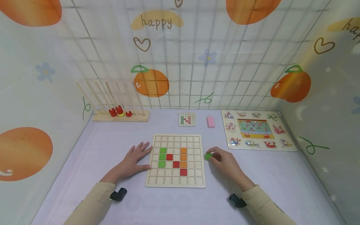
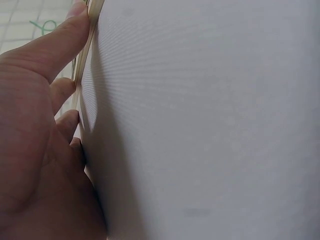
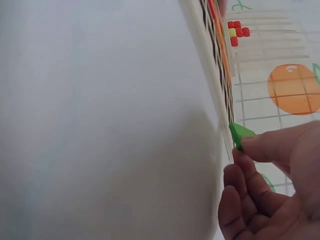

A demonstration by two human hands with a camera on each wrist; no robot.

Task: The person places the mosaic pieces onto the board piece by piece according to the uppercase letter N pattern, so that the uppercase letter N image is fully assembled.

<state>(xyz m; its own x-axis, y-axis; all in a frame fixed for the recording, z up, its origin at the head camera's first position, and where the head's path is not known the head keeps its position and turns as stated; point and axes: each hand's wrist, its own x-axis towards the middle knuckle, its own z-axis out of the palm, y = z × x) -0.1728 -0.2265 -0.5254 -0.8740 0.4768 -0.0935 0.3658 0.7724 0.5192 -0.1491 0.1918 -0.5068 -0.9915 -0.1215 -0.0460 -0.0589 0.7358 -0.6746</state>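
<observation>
A square wooden grid board [image 1: 166,180] lies in the middle of the table, bearing several green, red and orange square tiles in its cells. My left hand [image 1: 131,160] rests at the board's left edge, fingers spread and straight, with thumb and fingertips touching the rim. Just off the right edge, my right hand [image 1: 225,161] pinches a green tile [image 1: 208,156] between thumb and fingers. The right wrist view shows that same green tile [image 3: 241,135] tilted near the board's side.
Behind the board lie a small printed pattern card [image 1: 187,119] and a pink block [image 1: 210,122]. A wooden peg stand [image 1: 121,117] with red and yellow beads is at the back left. On the right sits a sea-animal puzzle board [image 1: 258,129]. Printed curtains rise around the table.
</observation>
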